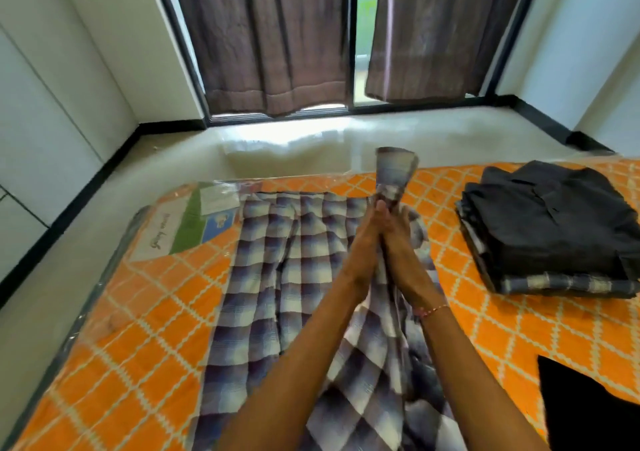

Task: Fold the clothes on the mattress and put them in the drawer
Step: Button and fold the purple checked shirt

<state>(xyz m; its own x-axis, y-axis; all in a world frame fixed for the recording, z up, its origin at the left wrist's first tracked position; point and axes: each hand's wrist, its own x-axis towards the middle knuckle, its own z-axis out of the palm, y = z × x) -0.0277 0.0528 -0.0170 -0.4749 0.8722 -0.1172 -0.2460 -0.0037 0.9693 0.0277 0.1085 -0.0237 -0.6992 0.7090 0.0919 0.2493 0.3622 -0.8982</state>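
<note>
- Near, right of the grip: black garment (585, 412) at the frame edge.
- Centre: left hand (363, 242) and right hand (401, 242) pressed side by side, pinching one raised edge of the checked cloth (287, 277); a short flap stands above the fingers.
- Below and left of the grip: rest of the cloth spread on the orange mattress (138, 329), long axis running away from the body.
- Far right of the grip: folded stack (550, 232), nearer the right hand.
- Drawer not visible.
</note>
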